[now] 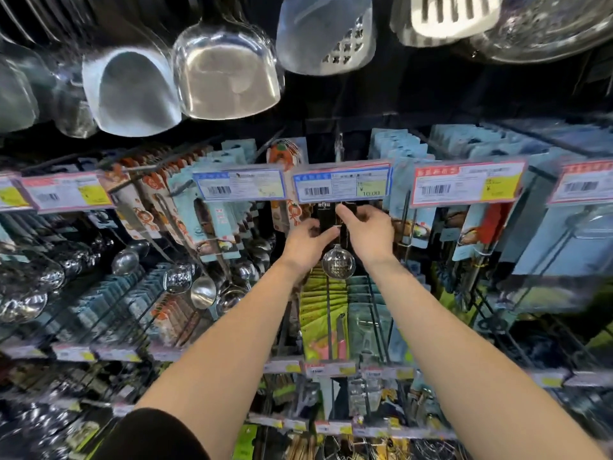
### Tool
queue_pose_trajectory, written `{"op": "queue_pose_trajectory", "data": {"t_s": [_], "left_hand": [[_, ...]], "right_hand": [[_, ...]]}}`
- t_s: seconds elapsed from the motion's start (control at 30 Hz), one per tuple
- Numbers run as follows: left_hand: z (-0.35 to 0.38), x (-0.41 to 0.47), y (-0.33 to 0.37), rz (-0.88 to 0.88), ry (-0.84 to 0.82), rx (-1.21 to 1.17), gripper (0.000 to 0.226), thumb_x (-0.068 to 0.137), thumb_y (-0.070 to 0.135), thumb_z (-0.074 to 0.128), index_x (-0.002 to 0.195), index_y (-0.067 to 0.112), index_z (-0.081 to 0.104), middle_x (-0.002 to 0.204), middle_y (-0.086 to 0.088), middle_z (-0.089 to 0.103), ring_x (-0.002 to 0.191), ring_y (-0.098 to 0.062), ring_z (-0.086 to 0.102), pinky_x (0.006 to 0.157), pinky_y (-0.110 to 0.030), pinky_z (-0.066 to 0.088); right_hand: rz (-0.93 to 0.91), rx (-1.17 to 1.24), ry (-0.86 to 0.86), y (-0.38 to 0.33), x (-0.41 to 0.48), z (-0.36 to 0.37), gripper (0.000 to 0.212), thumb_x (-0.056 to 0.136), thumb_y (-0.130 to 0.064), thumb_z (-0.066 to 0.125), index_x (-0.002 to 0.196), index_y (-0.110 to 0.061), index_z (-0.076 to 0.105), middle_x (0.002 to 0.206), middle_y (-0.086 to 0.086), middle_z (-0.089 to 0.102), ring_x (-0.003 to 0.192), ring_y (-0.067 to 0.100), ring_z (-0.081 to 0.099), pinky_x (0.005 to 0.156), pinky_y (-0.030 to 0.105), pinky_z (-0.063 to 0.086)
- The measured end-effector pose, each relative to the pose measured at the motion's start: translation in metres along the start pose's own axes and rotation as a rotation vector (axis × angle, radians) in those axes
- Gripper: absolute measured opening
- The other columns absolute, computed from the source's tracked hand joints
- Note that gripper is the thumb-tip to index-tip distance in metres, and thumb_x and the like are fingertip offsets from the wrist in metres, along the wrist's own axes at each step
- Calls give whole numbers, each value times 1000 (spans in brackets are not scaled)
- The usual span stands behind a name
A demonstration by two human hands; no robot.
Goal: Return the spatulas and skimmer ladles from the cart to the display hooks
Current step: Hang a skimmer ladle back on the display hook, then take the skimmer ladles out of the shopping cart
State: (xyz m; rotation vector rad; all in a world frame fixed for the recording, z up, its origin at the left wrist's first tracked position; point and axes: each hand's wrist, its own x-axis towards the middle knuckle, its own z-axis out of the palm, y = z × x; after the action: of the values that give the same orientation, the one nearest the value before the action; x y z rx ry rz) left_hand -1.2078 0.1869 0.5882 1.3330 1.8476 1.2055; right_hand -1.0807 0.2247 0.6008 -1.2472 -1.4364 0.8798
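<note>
A small skimmer ladle [338, 263] with a round perforated steel bowl hangs from a black card just under a blue price tag [341, 185]. My left hand [306, 244] grips the left side of that black card, and my right hand [368, 232] pinches its top, up by the display hook behind the tag. The hook itself is hidden by the tag and my fingers. Steel spatulas [225, 78] in clear sleeves hang in a row overhead. The cart is out of view.
Rows of carded ladles [202, 292] and skimmers fill the hooks to the left. Blue-carded utensils [401, 154] hang to the right behind a red price tag [467, 184]. Green and blue packets [318, 313] hang on the row below my hands.
</note>
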Motion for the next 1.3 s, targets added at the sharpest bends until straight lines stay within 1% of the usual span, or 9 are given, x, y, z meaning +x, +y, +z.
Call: {"op": "queue_pose_trajectory", "data": {"t_s": [0.07, 0.17, 0.37, 0.5, 0.63, 0.77, 0.93, 1.13, 1.3], "left_hand": [[3, 1, 2, -32, -10, -44, 60, 96, 36, 74, 142, 2, 55, 132, 2, 57, 119, -17, 57, 97, -27, 45], [4, -1, 1, -35, 35, -30, 59, 92, 30, 79, 138, 1, 57, 129, -6, 66, 116, -21, 64, 94, -28, 49], [-1, -30, -29, -127, 20, 275, 45, 95, 38, 72, 133, 16, 61, 126, -5, 71, 116, -25, 66, 96, -30, 50], [-10, -62, -41, 2, -75, 416, 37, 98, 34, 65, 132, 20, 59, 125, -4, 70, 111, -27, 68, 99, -39, 56], [-10, -97, -30, 242, -171, 598, 41, 96, 31, 64, 135, 21, 57, 132, -6, 67, 122, -31, 65, 104, -44, 51], [9, -139, -13, 467, -300, 704, 43, 100, 32, 60, 141, 19, 53, 137, -9, 62, 125, -33, 62, 102, -47, 52], [58, -201, 10, 691, -429, 792, 39, 103, 29, 55, 142, 22, 54, 138, -8, 62, 117, -32, 66, 92, -44, 52], [138, -274, 46, 900, -570, 839, 40, 105, 36, 51, 139, 17, 54, 126, -9, 64, 109, -32, 66, 88, -43, 53], [222, -333, 78, 1015, -683, 857, 45, 104, 39, 51, 144, 19, 51, 135, -8, 63, 118, -32, 64, 94, -45, 51]], "right_hand": [[23, -10, -9, -3, 3, -2, 36, 93, -43, 73, 101, -8, 75, 93, 4, 74, 88, 20, 67, 75, 30, 46], [67, -22, -48, -4, 1, -5, 47, 95, -40, 71, 126, -5, 69, 112, 7, 74, 103, 21, 67, 83, 24, 42], [144, -173, -114, 13, -22, -16, 53, 99, -17, 62, 149, -3, 51, 146, 14, 61, 137, 29, 56, 111, 31, 40], [197, -251, -134, 19, -58, -37, 48, 100, -12, 57, 148, -9, 54, 145, 9, 62, 136, 26, 56, 115, 32, 40], [185, -292, -93, 20, -105, -71, 45, 101, -7, 56, 146, -6, 55, 144, 14, 62, 124, 26, 63, 105, 34, 48], [169, -523, -16, 22, -167, -121, 49, 102, -11, 56, 150, -9, 52, 148, 12, 60, 134, 28, 59, 111, 35, 45], [272, -760, 43, 40, -239, -198, 45, 102, -19, 53, 146, -11, 54, 112, 18, 73, 81, 31, 66, 65, 34, 50], [488, -858, 188, 75, -314, -305, 34, 99, -18, 52, 130, -11, 62, 113, 15, 69, 109, 36, 68, 76, 38, 51], [654, -865, 285, 116, -364, -386, 34, 93, -25, 55, 125, -16, 61, 121, 10, 68, 106, 33, 68, 86, 43, 59]]}}
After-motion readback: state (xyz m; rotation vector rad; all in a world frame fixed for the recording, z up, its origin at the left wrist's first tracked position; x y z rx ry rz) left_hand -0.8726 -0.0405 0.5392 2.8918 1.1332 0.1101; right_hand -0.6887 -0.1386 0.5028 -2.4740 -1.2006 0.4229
